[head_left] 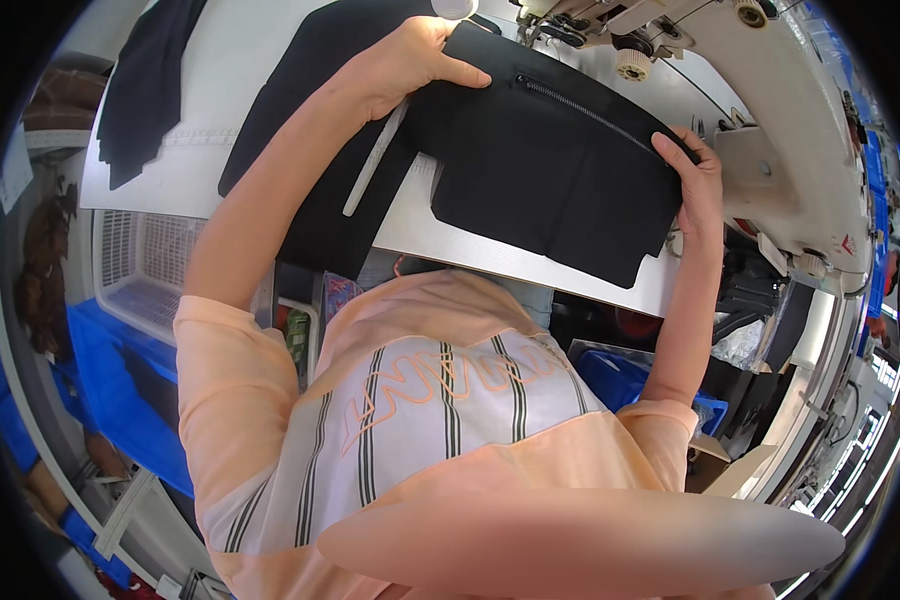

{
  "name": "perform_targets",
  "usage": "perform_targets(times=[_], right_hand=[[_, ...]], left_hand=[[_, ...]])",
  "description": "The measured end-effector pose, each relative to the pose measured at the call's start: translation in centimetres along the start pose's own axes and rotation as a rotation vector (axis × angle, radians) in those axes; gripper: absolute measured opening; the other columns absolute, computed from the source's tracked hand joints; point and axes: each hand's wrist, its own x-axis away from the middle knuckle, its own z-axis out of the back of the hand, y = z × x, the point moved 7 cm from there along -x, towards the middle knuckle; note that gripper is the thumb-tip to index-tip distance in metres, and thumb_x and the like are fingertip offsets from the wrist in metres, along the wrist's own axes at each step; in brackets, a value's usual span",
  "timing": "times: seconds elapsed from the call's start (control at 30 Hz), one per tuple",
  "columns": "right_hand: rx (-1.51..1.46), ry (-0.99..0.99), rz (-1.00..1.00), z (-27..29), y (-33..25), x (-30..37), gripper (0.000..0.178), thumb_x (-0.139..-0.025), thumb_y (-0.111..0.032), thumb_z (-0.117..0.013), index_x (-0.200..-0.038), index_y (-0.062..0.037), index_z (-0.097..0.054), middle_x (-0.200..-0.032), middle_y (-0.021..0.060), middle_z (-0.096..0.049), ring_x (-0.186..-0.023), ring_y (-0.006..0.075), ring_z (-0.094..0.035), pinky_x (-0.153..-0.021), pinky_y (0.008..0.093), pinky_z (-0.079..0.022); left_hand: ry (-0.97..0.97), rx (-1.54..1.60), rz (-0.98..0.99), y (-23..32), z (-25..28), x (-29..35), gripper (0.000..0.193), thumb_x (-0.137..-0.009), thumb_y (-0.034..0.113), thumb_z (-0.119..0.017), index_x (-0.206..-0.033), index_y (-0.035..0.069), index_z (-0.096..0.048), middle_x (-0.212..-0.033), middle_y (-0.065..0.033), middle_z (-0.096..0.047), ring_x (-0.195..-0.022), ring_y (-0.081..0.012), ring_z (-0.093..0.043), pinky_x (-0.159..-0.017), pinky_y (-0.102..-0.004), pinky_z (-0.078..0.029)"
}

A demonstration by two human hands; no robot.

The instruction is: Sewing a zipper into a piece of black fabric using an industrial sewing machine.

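A black fabric panel [530, 170] with a long zipper [590, 114] set near its far edge spreads between my two hands over the white table. My left hand [416, 66] grips its upper left corner, thumb on top and fingers hidden behind. At the right end my right hand [692, 172] pinches the panel's edge, thumb on the front. The sewing machine [770, 150] stands just beyond the panel, its needle area close to the far edge. More black fabric [280, 110] lies under and beside my left forearm, with a narrow white strip [374, 165] on it.
Another stack of black cut pieces [150, 90] rests at the table's far left. Below the table on the left are a white plastic basket [150, 262] and a blue bin [120, 375]. A blue container [610, 378] and an open cardboard box [730, 462] sit low on the right.
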Motion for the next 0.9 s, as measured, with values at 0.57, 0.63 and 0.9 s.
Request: perform_targets(times=[0.57,0.63,0.9], right_hand=[[0.043,0.027,0.013,-0.1,-0.1,0.4,0.015,-0.08,-0.012,-0.076,-0.092,-0.0029,-0.071,-0.078,0.0013,-0.067,-0.067,0.0065,-0.061,-0.062,0.0186,-0.048],[0.042,0.022,0.01,0.2,0.1,0.4,0.015,-0.08,-0.012,-0.076,-0.092,-0.003,-0.071,-0.078,0.001,-0.067,-0.068,0.0063,-0.061,-0.063,0.0186,-0.048],[0.018,0.056,0.061,1.1,0.3,0.2,0.014,-0.082,-0.012,-0.074,-0.092,-0.0037,-0.072,-0.082,-0.0001,-0.067,-0.073,0.0058,-0.059,-0.068,0.0197,-0.046]], left_hand=[[0.031,-0.017,-0.069,0.1,0.0,0.2,0.049,-0.077,0.009,-0.075,-0.122,-0.001,-0.057,-0.097,-0.0093,-0.067,-0.086,-0.0141,-0.066,-0.083,-0.0239,-0.054],[0.023,-0.016,-0.083,0.2,-0.1,0.2,0.049,-0.077,0.009,-0.075,-0.122,0.0,-0.058,-0.096,-0.0092,-0.067,-0.086,-0.0141,-0.066,-0.083,-0.0237,-0.054],[0.05,-0.128,-0.072,-0.6,0.5,0.1,0.035,-0.076,0.012,-0.076,-0.106,-0.001,-0.065,-0.089,-0.0087,-0.069,-0.079,-0.0137,-0.067,-0.079,-0.0235,-0.053]])
